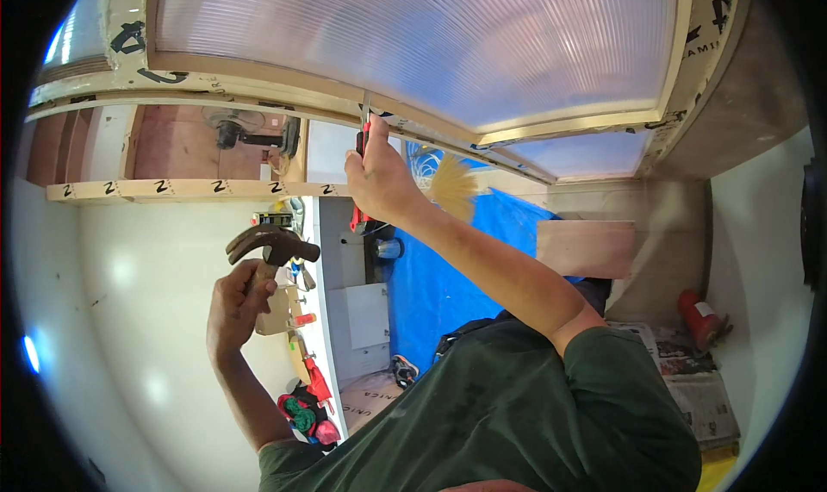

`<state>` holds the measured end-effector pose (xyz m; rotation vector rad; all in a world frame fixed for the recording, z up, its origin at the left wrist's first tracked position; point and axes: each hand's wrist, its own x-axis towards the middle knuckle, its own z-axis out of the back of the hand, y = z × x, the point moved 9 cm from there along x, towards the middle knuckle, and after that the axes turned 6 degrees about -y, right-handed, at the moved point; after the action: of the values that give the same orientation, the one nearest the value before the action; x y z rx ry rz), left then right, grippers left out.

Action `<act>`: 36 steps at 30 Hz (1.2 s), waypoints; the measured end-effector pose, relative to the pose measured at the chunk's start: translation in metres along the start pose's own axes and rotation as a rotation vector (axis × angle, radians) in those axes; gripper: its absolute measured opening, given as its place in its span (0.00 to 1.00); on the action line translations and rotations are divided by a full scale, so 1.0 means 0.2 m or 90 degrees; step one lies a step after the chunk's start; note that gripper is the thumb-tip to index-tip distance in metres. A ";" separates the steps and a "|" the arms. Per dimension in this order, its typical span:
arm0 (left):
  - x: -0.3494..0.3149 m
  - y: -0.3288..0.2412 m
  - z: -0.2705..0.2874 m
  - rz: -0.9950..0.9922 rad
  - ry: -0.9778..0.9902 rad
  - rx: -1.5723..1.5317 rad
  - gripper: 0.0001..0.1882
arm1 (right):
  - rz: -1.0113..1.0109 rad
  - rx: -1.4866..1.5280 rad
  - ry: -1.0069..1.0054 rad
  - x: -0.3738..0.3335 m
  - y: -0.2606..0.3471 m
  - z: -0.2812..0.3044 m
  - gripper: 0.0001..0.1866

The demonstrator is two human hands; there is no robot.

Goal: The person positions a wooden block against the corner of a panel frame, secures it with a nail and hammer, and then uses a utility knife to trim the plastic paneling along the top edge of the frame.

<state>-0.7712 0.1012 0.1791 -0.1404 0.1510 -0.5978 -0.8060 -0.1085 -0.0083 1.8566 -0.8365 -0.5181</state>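
My left hand (231, 309) is closed round the wooden handle of a claw hammer (277, 244), holding it upright with the dark metal head on top. Higher up and to the right, my right hand (383, 177) grips a hand tool (363, 137) with a red and black handle and a thin metal blade. Its blade reaches up to the wooden frame (332, 91) round a ribbed translucent panel (413, 35). Whether the tool is a chisel or a screwdriver is unclear. The hammer head is apart from this tool.
A wooden beam (185, 189) crosses at the left, below a power tool (258, 139) on a shelf. Small tools and a red cloth (317, 380) lie along a narrow white ledge (332, 406). Blue sheeting (439, 272), a broom head (452, 184) and a red cylinder (699, 318) are lower down.
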 end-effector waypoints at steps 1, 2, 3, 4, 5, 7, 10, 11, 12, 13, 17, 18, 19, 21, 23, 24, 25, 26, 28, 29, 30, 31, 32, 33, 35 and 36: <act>0.02 -0.06 0.03 -0.044 -0.002 0.022 0.11 | 0.023 0.004 -0.010 0.00 0.01 0.00 0.34; 0.03 -0.11 0.06 -0.069 -0.015 0.015 0.14 | 0.023 0.009 -0.014 0.00 0.00 0.01 0.34; 0.04 -0.17 0.10 -0.106 -0.037 0.040 0.14 | 0.025 0.002 -0.016 0.00 0.00 0.01 0.34; 0.05 -0.23 0.13 -0.143 -0.058 0.066 0.15 | 0.027 -0.003 -0.017 0.00 0.00 0.00 0.35; 0.04 -0.30 0.16 -0.168 -0.074 0.083 0.17 | 0.024 0.006 -0.016 -0.01 0.00 0.00 0.35; 0.02 -0.55 0.19 -0.321 -0.119 0.241 0.19 | 0.016 0.004 -0.019 -0.01 0.00 -0.02 0.34; 0.01 -0.92 0.12 -0.500 -0.176 0.325 0.21 | 0.046 0.017 -0.045 -0.01 -0.01 -0.01 0.34; 0.01 -1.05 0.08 -0.621 -0.206 0.328 0.22 | 0.046 0.021 -0.060 0.02 -0.02 0.02 0.34; 0.03 -1.11 0.07 -0.623 -0.201 0.336 0.22 | 0.033 0.031 -0.042 0.01 -0.01 0.02 0.34; 0.04 -1.17 0.04 -0.646 -0.184 0.354 0.22 | 0.020 0.040 -0.024 0.01 0.00 0.02 0.34; 0.11 -1.31 -0.03 -0.652 -0.131 0.467 0.26 | 0.004 0.056 -0.017 -0.01 0.02 0.01 0.34; 0.11 -1.35 -0.04 -0.654 -0.130 0.472 0.26 | 0.005 0.050 -0.020 -0.02 0.03 0.01 0.32; 0.12 -1.39 -0.06 -0.628 -0.109 0.453 0.25 | 0.006 0.043 -0.023 -0.02 0.03 0.00 0.30; 0.13 -1.43 -0.07 -0.572 -0.089 0.454 0.22 | -0.002 0.043 -0.029 -0.01 0.03 0.00 0.31; 0.14 -1.45 -0.09 -0.586 -0.081 0.444 0.21 | -0.010 0.039 -0.032 -0.01 0.01 -0.01 0.31; 0.14 -1.47 -0.09 -0.598 -0.073 0.431 0.21 | 0.002 0.036 -0.044 -0.01 0.01 -0.01 0.32; 0.15 -1.48 -0.09 -0.599 -0.073 0.432 0.21 | 0.014 0.032 -0.056 -0.01 0.01 0.00 0.32; 0.15 -1.49 -0.10 -0.619 -0.078 0.468 0.21 | 0.015 0.033 -0.055 -0.01 0.01 0.00 0.32; 0.16 -1.50 -0.12 -0.640 -0.083 0.503 0.21 | 0.004 0.026 -0.040 -0.01 0.00 -0.01 0.32; 0.21 -1.48 -0.14 -0.572 -0.065 0.508 0.21 | 0.004 0.025 -0.040 -0.01 -0.01 -0.01 0.32; 0.26 -1.45 -0.16 -0.504 -0.047 0.513 0.21 | 0.014 0.039 -0.041 -0.01 -0.01 -0.01 0.33; 0.27 -1.45 -0.19 -0.505 -0.046 0.512 0.21 | 0.023 0.053 -0.042 -0.01 -0.01 -0.01 0.34; 0.27 -1.46 -0.23 -0.525 -0.054 0.586 0.20 | 0.024 0.053 -0.041 -0.01 -0.01 -0.01 0.34; 0.27 -1.46 -0.26 -0.543 -0.061 0.661 0.18 | 0.019 0.050 -0.039 -0.01 -0.01 -0.02 0.34; 0.30 -1.45 -0.29 -0.601 -0.053 0.658 0.17 | 0.016 0.048 -0.041 -0.01 -0.01 -0.03 0.34; 0.30 -1.47 -0.32 -0.662 -0.043 0.653 0.15 | 0.027 0.048 -0.060 0.00 -0.01 -0.02 0.33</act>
<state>-0.8945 -0.1784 0.1618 0.8098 -0.3342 -1.6267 -0.8026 -0.1050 -0.0073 1.8903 -0.9674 -0.5587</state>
